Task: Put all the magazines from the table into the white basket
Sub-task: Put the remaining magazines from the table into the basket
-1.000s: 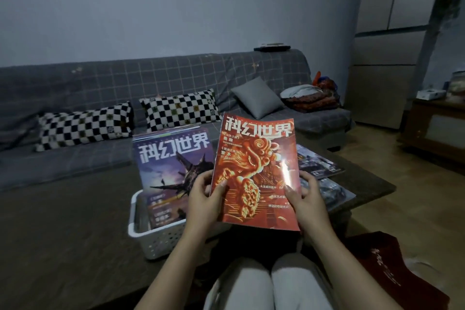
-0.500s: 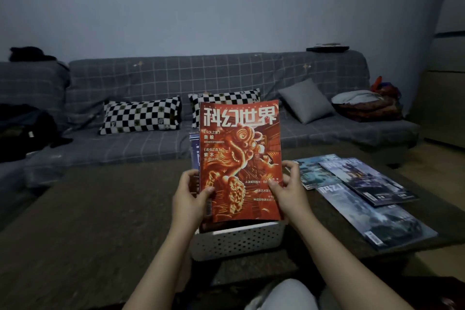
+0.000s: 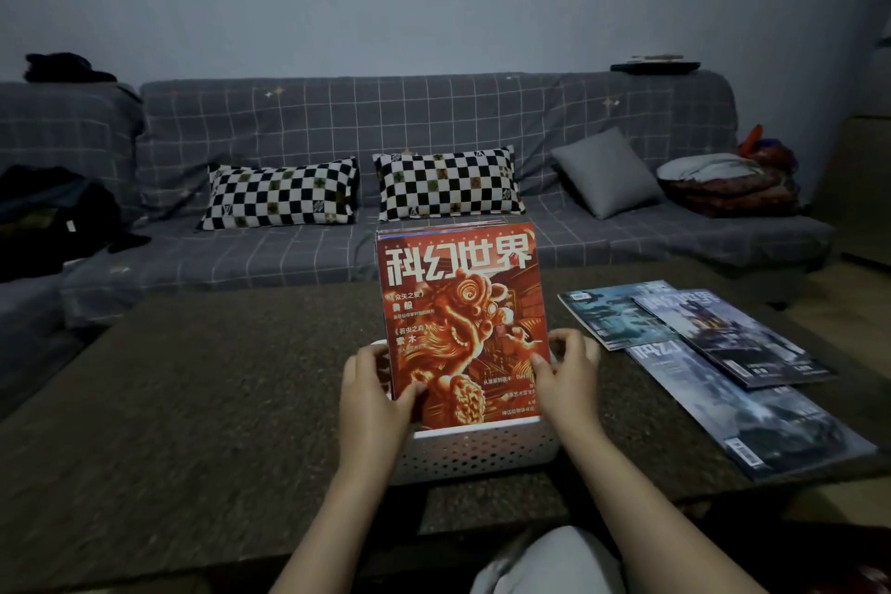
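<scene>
Left hand (image 3: 373, 393) and right hand (image 3: 569, 376) grip the lower side edges of the red magazine (image 3: 463, 328), thumbs on the cover, fingers curled behind. The magazine stands upright with its bottom edge inside the white basket (image 3: 477, 449), at the front of a pack of other upright magazines whose top edges show just behind it. The basket sits on the dark table (image 3: 217, 400), near the front edge.

Three magazines (image 3: 713, 352) lie flat and overlapping on the table to the right of the basket, not yet collected.

Risks, as judged: the tall, thin magazine rises well above the basket's low wall, so on release it may slump forward or bow over the rim. The basket looks light; a push against the pack could slide or tip it towards the table edge.

A grey checked sofa (image 3: 434, 121) with cushions stands beyond.
</scene>
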